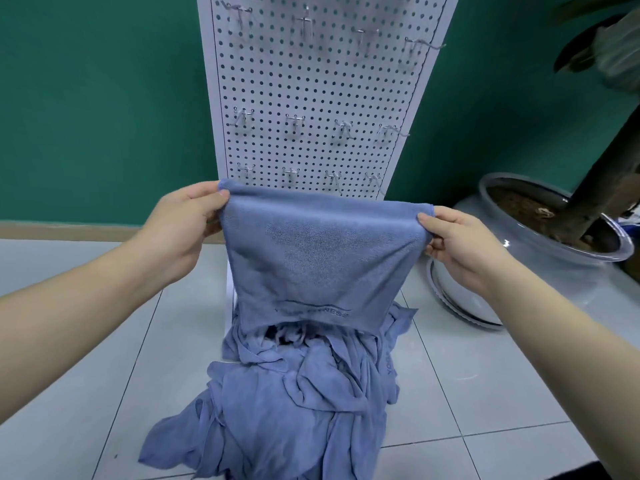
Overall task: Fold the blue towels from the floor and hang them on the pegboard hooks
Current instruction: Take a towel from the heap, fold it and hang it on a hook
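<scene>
1. Head view: folded blue towel (317,258) stretched in mid-air before the pegboard (322,98), above the towel pile (298,393) on the floor (86,375).
2. Left hand (180,226) pinching its left top corner; right hand (460,240) pinching the right.
3. Hooks (294,124) all bare.
4. Likely risks: fold slipping open if either pinch loosens; thick layers catching poorly on a thin hook and dropping back to the pile.

A green wall (104,98) fills the upper left and upper right of the frame. Pale floor tiles (86,358) cover the lower part. At the right, a grey plant pot (526,247) holds soil and a dark trunk (602,168), with leaves (595,39) at the upper right.
</scene>
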A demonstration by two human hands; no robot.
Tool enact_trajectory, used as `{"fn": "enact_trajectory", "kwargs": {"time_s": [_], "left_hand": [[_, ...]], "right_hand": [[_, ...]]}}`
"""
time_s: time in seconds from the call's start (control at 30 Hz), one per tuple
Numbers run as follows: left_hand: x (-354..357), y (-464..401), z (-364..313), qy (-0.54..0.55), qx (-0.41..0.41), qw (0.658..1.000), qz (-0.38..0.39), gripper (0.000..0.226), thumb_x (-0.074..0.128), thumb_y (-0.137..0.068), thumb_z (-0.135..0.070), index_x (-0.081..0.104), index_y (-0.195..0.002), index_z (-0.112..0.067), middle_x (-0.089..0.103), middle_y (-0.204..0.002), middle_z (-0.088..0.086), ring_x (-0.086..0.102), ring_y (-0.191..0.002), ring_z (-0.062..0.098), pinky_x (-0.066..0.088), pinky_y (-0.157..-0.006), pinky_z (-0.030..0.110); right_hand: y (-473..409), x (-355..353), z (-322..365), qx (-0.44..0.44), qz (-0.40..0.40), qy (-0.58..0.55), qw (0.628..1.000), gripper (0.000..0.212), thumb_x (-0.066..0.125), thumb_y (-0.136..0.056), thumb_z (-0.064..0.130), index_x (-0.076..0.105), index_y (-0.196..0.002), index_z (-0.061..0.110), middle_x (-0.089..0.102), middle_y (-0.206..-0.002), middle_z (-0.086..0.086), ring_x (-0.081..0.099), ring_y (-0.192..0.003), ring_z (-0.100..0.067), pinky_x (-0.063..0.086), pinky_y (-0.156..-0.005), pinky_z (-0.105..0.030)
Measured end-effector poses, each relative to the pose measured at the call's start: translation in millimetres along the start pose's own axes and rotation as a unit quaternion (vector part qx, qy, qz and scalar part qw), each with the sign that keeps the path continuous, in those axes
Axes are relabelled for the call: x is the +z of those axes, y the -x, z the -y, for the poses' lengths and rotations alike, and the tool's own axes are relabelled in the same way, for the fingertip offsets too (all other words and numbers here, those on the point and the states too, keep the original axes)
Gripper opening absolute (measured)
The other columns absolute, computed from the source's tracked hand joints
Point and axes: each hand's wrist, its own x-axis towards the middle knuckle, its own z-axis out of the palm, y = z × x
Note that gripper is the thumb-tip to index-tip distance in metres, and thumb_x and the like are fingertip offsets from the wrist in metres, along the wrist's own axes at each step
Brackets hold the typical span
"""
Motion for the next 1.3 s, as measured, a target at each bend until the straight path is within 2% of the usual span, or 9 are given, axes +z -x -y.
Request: {"fn": "enact_trajectory", "kwargs": {"time_s": [0.17, 0.33, 0.47, 0.7, 0.83, 0.97, 1.07, 1.13, 1.3], "left_hand": [[-6, -1, -6, 0.027, 0.026, 0.999, 0.02, 0.021, 0.052, -0.104, -0.009, 0.072, -0.104, -0.017, 0.076, -0.1, -0.006, 0.066, -0.093, 0.01, 0.049, -0.09, 0.026], [-14, -8, -13, 0.064, 0.03, 0.997, 0.016, 0.024, 0.053, -0.104, -0.012, 0.066, -0.124, -0.01, 0.071, -0.115, 0.004, 0.065, -0.105, 0.015, 0.049, -0.104, 0.031], [-13, -7, -20, 0.078, 0.038, 0.996, -0.009, 0.018, 0.055, -0.102, -0.007, 0.07, -0.11, -0.014, 0.078, -0.1, -0.003, 0.072, -0.093, 0.011, 0.056, -0.092, 0.026], [-5, 1, -23, 0.045, 0.06, 0.994, -0.081, 0.016, 0.068, -0.092, 0.001, 0.072, -0.095, -0.015, 0.075, -0.09, 0.002, 0.068, -0.077, 0.015, 0.056, -0.072, 0.022], [-7, 0, -19, -0.007, 0.051, 0.985, -0.165, 0.019, 0.073, -0.088, 0.0, 0.067, -0.091, -0.018, 0.07, -0.084, 0.003, 0.065, -0.066, 0.013, 0.058, -0.067, 0.022], [-20, -6, -8, -0.083, -0.061, 0.994, -0.042, 0.017, 0.068, -0.091, 0.005, 0.071, -0.105, -0.004, 0.073, -0.091, 0.013, 0.071, -0.066, 0.016, 0.062, -0.067, 0.023], [-27, -5, 6, -0.105, -0.142, 0.984, 0.033, 0.005, 0.069, -0.092, 0.0, 0.07, -0.09, -0.004, 0.072, -0.087, 0.011, 0.072, -0.064, 0.012, 0.063, -0.068, 0.023], [-29, -3, 13, -0.1, -0.166, 0.979, 0.062, 0.007, 0.07, -0.093, -0.006, 0.069, -0.086, -0.006, 0.072, -0.087, 0.008, 0.072, -0.069, 0.014, 0.064, -0.073, 0.026], [-25, -3, 14, -0.078, -0.144, 0.986, -0.028, 0.013, 0.07, -0.096, -0.01, 0.064, -0.084, -0.009, 0.071, -0.088, 0.012, 0.07, -0.069, 0.02, 0.063, -0.061, 0.026]], "right_hand": [[4, 2, 7, -0.013, 0.014, -0.031, 0.999, 0.021, 0.055, -0.105, 0.011, 0.072, -0.095, 0.02, 0.074, -0.079, 0.015, 0.068, -0.071, 0.003, 0.051, -0.066, -0.016], [4, 2, 11, -0.031, 0.057, -0.093, 0.994, 0.019, 0.056, -0.103, 0.011, 0.074, -0.106, 0.016, 0.078, -0.106, 0.003, 0.072, -0.098, -0.01, 0.054, -0.089, -0.027], [5, 4, 14, -0.058, 0.042, -0.105, 0.992, 0.018, 0.058, -0.101, 0.007, 0.073, -0.109, 0.011, 0.077, -0.108, -0.003, 0.071, -0.1, -0.017, 0.054, -0.099, -0.033], [6, 6, 24, -0.094, -0.013, -0.132, 0.987, 0.012, 0.065, -0.096, 0.001, 0.071, -0.097, 0.011, 0.074, -0.097, -0.006, 0.071, -0.083, -0.018, 0.056, -0.073, -0.027], [5, 2, 22, -0.099, -0.045, -0.116, 0.987, 0.016, 0.071, -0.093, -0.001, 0.063, -0.092, 0.013, 0.067, -0.086, -0.008, 0.068, -0.078, -0.02, 0.058, -0.074, -0.03], [3, 0, 8, -0.022, -0.008, -0.062, 0.998, 0.028, 0.069, -0.094, -0.001, 0.06, -0.12, 0.007, 0.075, -0.093, -0.006, 0.074, -0.08, -0.015, 0.059, -0.072, -0.028], [8, 3, -2, 0.071, 0.053, 0.029, 0.996, 0.005, 0.066, -0.095, -0.003, 0.069, -0.094, 0.0, 0.076, -0.086, -0.009, 0.071, -0.077, -0.021, 0.061, -0.07, -0.026], [8, 5, -8, 0.117, 0.064, 0.048, 0.99, 0.019, 0.065, -0.096, -0.003, 0.068, -0.077, 0.001, 0.073, -0.081, -0.013, 0.07, -0.075, -0.024, 0.063, -0.068, -0.026], [8, 12, -4, 0.15, 0.051, 0.018, 0.987, 0.026, 0.065, -0.1, 0.01, 0.063, -0.075, 0.01, 0.073, -0.076, -0.007, 0.072, -0.069, -0.021, 0.063, -0.078, -0.037]]}}
